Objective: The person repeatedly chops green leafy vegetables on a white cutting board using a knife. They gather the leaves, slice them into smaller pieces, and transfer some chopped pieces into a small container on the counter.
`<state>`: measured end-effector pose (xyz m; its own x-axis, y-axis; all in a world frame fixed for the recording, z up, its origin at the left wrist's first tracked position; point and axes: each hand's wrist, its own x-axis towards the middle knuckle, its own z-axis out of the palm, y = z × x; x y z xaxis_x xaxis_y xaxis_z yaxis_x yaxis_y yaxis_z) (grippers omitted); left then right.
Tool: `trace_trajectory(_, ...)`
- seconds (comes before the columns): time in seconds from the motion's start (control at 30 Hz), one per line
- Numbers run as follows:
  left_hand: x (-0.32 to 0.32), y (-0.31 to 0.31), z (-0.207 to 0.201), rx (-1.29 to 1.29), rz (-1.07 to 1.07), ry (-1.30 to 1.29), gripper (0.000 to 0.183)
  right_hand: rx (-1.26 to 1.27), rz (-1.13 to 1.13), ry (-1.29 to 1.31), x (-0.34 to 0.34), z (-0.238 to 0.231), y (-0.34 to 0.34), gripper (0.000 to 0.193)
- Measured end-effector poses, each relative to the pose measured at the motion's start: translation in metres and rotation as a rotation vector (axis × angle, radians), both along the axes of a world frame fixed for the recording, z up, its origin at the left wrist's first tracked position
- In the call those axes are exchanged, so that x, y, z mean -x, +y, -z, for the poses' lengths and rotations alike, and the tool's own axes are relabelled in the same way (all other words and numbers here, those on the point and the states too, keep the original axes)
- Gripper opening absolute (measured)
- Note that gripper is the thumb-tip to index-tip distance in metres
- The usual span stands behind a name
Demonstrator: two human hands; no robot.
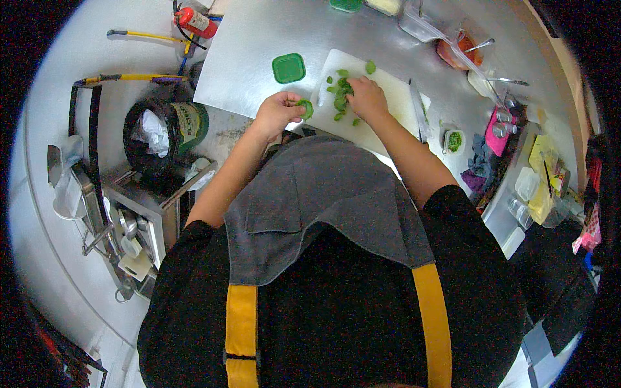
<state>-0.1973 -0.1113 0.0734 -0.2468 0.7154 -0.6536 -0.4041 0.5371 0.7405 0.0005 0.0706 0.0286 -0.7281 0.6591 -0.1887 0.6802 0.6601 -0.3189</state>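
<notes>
My left hand (pixel 279 112), at the near left corner of the white cutting board (pixel 392 92), is closed on a few green leaves (pixel 305 108) held between thumb and fingertips. On the board lies a loose pile of green leaves (pixel 339 97), with single ones scattered round it. My right hand (pixel 367 98) reaches into the right side of this pile, its fingers curled together on the leaves; the fingertips are partly hidden. To the right, a knife (pixel 417 107) lies along the board's right edge. Beyond my left hand sits a square green lid or tub (pixel 288 68).
Right of the board, a small clear tub (pixel 454 140) holds chopped greens. Farther back stand plastic containers, one with red sauce (pixel 458 50) and a spoon. A black bin (pixel 158 132) stands left of the steel table (pixel 236 58), below a fire extinguisher (pixel 196 23).
</notes>
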Motion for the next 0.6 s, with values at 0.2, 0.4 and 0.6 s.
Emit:
trace_trajectory(0.2,-0.003,0.006,-0.004,-0.032,0.047,0.048,0.025,0.295,0.054,0.036,-0.003,-0.001,0.012,0.025)
trace_trajectory(0.4,-0.014,0.042,-0.016,-0.136,0.023,-0.008,0.028,0.778,0.578,0.452,-0.020,-0.030,0.015,0.014)
trace_trajectory(0.6,-0.034,0.087,-0.020,-0.100,0.078,0.035,0.036,0.755,0.621,0.647,-0.050,-0.054,0.018,0.013)
